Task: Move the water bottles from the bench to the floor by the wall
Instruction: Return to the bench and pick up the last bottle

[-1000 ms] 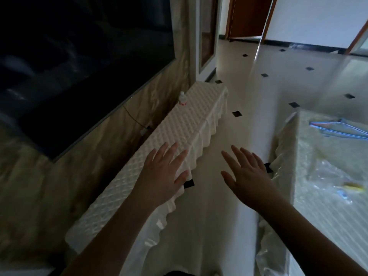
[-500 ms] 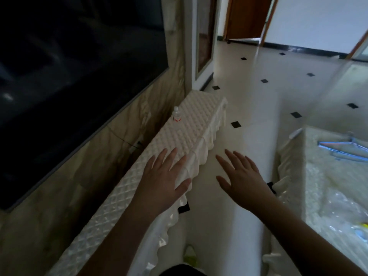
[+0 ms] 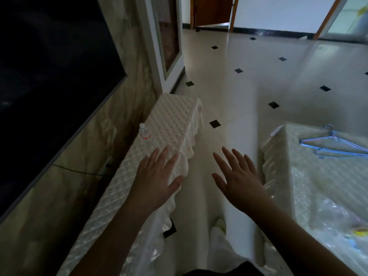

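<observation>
One small clear water bottle [image 3: 144, 133] with a red label stands upright on the long bench [image 3: 175, 116], near the bench's wall-side edge. The bench has a white quilted cover with a ruffled skirt. My left hand [image 3: 157, 180] hovers with spread, straight fingers above the bench's front edge, a short way nearer than the bottle and not touching it. Over the floor aisle to the right, my right hand [image 3: 238, 179] is held out flat with its fingers apart. Neither hand holds anything.
A large dark screen [image 3: 49, 86] hangs on the marbled wall left of the bench. A table [image 3: 326, 176] under a cream cloth stands at the right with blue hangers [image 3: 332, 144] and plastic wrap. Pale tiled floor [image 3: 249, 80] runs ahead to an open door.
The view has advanced along the bench, so the bottle now sits much closer to my left hand. Both hands kept their spread, outstretched pose.
</observation>
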The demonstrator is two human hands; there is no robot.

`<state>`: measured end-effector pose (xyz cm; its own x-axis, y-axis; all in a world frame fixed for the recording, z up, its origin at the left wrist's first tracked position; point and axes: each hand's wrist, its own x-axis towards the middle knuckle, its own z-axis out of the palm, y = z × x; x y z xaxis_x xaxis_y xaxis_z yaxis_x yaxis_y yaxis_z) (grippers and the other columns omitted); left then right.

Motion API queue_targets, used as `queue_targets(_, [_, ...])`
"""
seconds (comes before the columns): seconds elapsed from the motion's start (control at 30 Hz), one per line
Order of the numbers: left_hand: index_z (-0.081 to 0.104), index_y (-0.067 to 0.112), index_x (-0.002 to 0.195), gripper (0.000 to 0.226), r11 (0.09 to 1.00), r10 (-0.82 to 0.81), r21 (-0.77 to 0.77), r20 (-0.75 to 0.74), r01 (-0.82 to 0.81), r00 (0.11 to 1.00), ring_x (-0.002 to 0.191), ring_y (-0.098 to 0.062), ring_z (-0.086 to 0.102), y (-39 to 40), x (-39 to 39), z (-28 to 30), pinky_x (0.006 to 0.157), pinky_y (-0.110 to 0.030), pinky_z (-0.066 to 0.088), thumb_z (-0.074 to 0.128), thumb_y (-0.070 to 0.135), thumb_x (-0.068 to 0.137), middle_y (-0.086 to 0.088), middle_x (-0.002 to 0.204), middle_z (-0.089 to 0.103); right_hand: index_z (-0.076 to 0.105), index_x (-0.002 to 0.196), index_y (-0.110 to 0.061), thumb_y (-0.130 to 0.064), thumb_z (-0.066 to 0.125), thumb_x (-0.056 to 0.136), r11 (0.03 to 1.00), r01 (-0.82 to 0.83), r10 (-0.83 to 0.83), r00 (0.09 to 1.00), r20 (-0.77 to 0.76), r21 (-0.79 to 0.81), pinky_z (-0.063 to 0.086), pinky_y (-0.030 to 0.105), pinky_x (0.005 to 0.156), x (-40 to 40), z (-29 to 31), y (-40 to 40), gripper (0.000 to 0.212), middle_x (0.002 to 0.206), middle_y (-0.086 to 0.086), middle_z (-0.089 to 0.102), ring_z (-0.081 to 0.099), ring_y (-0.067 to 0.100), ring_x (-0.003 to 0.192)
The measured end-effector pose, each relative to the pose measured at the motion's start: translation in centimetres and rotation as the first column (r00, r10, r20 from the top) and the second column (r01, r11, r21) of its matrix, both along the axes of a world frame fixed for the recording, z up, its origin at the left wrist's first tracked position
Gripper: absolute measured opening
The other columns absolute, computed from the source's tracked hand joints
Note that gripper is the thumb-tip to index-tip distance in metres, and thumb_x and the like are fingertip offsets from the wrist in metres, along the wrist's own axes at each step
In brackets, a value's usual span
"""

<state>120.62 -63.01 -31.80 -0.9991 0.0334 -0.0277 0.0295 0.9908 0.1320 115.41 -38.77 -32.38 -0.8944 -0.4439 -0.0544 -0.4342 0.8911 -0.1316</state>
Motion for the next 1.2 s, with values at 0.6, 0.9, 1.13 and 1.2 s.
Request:
queue_targets(0.6, [0.029,0.028,0.147,0.065,0.930,0.352,-0.098,-0.041,-0.354,0.935,0.146,-0.025,0.006,-6.5,-16.2,-2.4,0.114,-0.044,0.005,0.026,0.062,0.092,-0.004,0.159,0.013,0.004,0.150,-0.031,-0.063,0.011,0.090,0.908,-0.419,0.419,0.902,0.104,-0.023,0.004,0.045,0.118,-25.5,-2.2,-10.6,0.068,0.159,-0.001,0.009,0.005,0.026,0.147])
queue_targets(0.9, [0.026,0.029,0.148,0.066,0.846,0.531,-0.076,0.042,-0.527,0.847,0.146,-0.023,0.000,-14.8,-20.0,-5.5,0.113,-0.040,-0.005,0.026,0.065,0.092,-0.004,0.159,0.015,0.011,0.150,-0.032,-0.062,0.012,0.088,0.799,-0.601,0.601,0.798,0.038,-0.007,0.009,0.044,0.117,-35.6,-1.6,-23.5,0.068,0.158,0.000,0.017,0.013,0.025,0.146])
queue_targets(1.13, [0.014,0.033,0.150,0.069,0.786,0.618,-0.031,0.000,-0.618,0.786,0.146,-0.020,0.002,-19.6,-24.8,-5.6,0.115,-0.045,0.009,0.023,0.067,0.090,0.002,0.160,0.007,0.005,0.150,-0.033,-0.066,0.013,0.087,0.769,-0.639,0.634,0.764,0.122,0.007,0.003,0.040,0.116,-42.0,-4.3,-26.0,0.071,0.159,-0.001,0.013,0.008,0.022,0.146])
queue_targets(1.2, [0.009,0.033,0.150,0.070,0.725,0.689,-0.011,-0.009,-0.689,0.725,0.146,-0.017,-0.003,-21.0,-26.0,-5.7,0.114,-0.041,0.003,0.024,0.066,0.090,0.003,0.160,0.006,0.002,0.150,-0.034,-0.066,0.010,0.085,0.711,-0.703,0.693,0.706,0.142,0.020,-0.001,0.037,0.115,-43.7,-5.0,-27.6,0.072,0.159,-0.002,0.009,0.006,0.021,0.146])
